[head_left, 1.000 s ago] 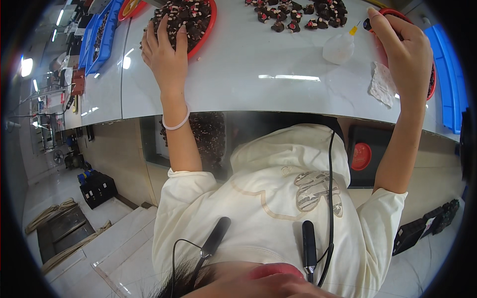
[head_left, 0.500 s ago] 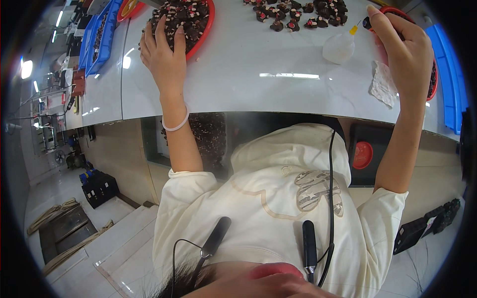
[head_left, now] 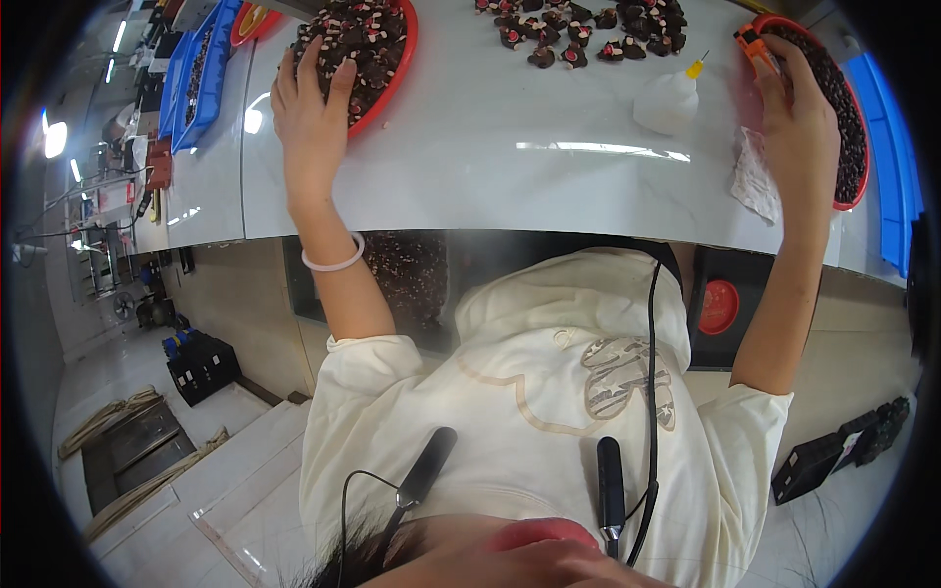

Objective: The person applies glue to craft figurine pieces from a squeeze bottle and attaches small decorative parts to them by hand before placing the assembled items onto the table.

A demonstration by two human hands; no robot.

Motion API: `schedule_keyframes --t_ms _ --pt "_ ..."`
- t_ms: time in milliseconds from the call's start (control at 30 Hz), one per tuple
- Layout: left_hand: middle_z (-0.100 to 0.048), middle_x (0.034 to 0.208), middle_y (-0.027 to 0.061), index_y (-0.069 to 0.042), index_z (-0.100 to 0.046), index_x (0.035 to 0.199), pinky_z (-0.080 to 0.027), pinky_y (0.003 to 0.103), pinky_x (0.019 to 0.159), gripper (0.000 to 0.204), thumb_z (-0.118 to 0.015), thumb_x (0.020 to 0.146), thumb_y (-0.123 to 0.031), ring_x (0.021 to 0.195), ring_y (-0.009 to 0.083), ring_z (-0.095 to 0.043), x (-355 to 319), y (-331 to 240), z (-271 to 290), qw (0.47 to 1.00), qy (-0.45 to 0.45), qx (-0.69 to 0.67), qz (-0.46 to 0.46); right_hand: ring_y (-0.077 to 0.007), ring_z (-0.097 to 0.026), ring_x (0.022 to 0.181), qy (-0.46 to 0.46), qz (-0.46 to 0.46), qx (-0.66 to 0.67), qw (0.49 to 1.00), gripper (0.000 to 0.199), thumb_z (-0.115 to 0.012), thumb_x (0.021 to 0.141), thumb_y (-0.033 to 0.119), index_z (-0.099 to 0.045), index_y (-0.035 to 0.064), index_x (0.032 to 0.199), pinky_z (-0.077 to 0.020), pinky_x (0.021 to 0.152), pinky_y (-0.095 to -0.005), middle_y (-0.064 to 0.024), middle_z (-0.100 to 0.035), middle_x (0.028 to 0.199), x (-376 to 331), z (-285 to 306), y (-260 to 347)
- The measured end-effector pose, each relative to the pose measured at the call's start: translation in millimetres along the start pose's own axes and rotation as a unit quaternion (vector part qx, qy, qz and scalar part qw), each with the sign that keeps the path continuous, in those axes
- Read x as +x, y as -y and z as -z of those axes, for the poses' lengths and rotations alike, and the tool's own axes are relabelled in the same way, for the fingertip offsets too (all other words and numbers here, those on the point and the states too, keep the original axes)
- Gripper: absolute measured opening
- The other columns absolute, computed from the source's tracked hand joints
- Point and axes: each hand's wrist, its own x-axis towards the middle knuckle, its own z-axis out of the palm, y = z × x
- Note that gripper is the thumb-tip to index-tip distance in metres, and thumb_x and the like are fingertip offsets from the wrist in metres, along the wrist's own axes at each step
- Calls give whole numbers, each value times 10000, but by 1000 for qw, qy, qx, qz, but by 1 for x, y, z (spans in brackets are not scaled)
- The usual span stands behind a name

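- Far left of the white surface (head_left: 510, 186), blue bins (head_left: 201, 73) stood in a row, long and hard-walled, with dark contents too small to tell.
- Just right of the bins, a round red tray (head_left: 407, 54) lay on the surface, heaped with small dark parts (head_left: 368, 34) tipped in pink and white.
- The left hand (head_left: 314, 108) lay flat on that heap at the tray's near edge, fingers spread and apart, clamped on nothing I could see; a pale bangle (head_left: 333, 263) ringed the wrist.
- The parts looked hard, light and knobbly; I judged they would roll loose in a pile, so each was best pinched singly by its dark body.
- Right of the tray, at the surface's far edge, more such parts (head_left: 588, 29) lay scattered loose.
- Further right stood a soft, translucent squeeze bottle (head_left: 668, 98) with a yellow nozzle, likely light and yielding to a grip round its belly.
- A crumpled white cloth (head_left: 753, 181) lay right of the bottle, limp and thin.
- The right hand (head_left: 799, 122) rested on the rim of a second red tray (head_left: 853, 191) full of fine dark pieces, fingers curled over the edge beside an orange tool (head_left: 753, 44); whether it gripped anything I cannot tell.
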Motion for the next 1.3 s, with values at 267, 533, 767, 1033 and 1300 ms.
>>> schedule_keyframes --t_ms 267,533,767,1033,1300 --pt "-484 1161 157 -94 -532 1116 -363 384 896 330 -536 813 -224 1084 327 -439 31 -66 23 992 -20 -38 -117 -189 -586 744 -16 49 -161 986 144 -549 778 138 -553 135 923 -466 558 -299 10 -591 893 -17 -3 14" --pt "-582 985 50 -89 -596 944 -410 324 836 185 -564 761 -93 958 236 -511 40 -137 -31 950 143 -99 -260 -200 -563 801 32 115 -103 988 172 -564 719 39 -574 79 886 -461 636 -290 -16 -579 907 -13 -3 5" --pt "-580 975 31 -90 -597 925 -411 326 823 170 -582 759 -124 950 231 -502 39 -138 -40 954 124 -101 -253 -237 -553 913 139 22 286 948 327 -655 661 51 -578 38 978 -426 774 -303 -96 -596 964 -25 3 29" --pt "-568 949 87 -29 -572 927 -472 290 696 164 -573 763 -34 850 208 -550 36 -137 -46 958 155 -168 -174 -165 -581 836 134 -120 477 861 323 -601 784 128 -502 -32 1046 -439 752 -264 -104 -590 902 -32 8 8" --pt "-478 1007 131 -11 -542 980 -425 338 793 202 -515 822 -133 894 276 -524 37 -145 -37 964 145 -148 -165 -182 -557 855 55 -182 311 931 300 -581 804 156 -515 -32 1029 -434 783 -283 -119 -555 950 -63 75 -45"
